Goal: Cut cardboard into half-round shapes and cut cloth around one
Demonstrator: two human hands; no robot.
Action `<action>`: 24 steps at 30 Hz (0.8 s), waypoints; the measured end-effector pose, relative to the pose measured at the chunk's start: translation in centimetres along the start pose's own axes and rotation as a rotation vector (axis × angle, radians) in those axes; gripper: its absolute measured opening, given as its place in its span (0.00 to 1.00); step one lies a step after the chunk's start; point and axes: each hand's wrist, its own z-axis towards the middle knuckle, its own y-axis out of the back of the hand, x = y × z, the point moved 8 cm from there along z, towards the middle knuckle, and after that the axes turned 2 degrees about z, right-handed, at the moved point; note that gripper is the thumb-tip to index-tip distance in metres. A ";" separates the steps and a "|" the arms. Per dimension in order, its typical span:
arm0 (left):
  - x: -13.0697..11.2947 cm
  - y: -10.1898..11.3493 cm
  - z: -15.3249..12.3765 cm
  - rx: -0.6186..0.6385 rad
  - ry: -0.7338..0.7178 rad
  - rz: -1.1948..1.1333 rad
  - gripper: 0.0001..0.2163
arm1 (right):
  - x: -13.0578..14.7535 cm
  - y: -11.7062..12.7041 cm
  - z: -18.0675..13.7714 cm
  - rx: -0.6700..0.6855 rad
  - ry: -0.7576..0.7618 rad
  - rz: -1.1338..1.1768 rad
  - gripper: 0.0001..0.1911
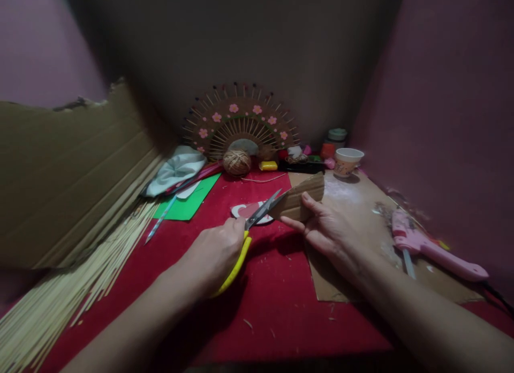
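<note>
My left hand [220,247] is wrapped round the yellow handles of a pair of scissors [237,266]. Their metal blades point away to the right, slightly parted, at the left edge of a brown cardboard piece [299,197]. That piece is pinched by my right hand [321,223], thumb on the face turned to me and fingers below and behind. Beneath the blades, on the red cloth, lies a white cutout with a pinkish-red shape [244,210], partly covered by the scissors and the cardboard.
Thin sticks [92,276] lie at left beside a large cardboard panel [80,175]. A decorated fan [243,119] stands behind a twine ball [236,162]. A paper cup [347,161] and pink glue gun [437,250] are at right on a cardboard sheet [333,287]. Green paper [187,204] lies left.
</note>
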 end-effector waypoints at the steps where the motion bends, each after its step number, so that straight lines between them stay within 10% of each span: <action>1: 0.0 0.0 0.0 0.017 0.000 0.023 0.18 | 0.0 0.0 0.0 -0.001 -0.004 0.002 0.09; 24: 0.3 -0.5 0.0 0.187 0.031 0.286 0.12 | 0.2 -0.2 -0.3 -0.016 -0.011 -0.009 0.09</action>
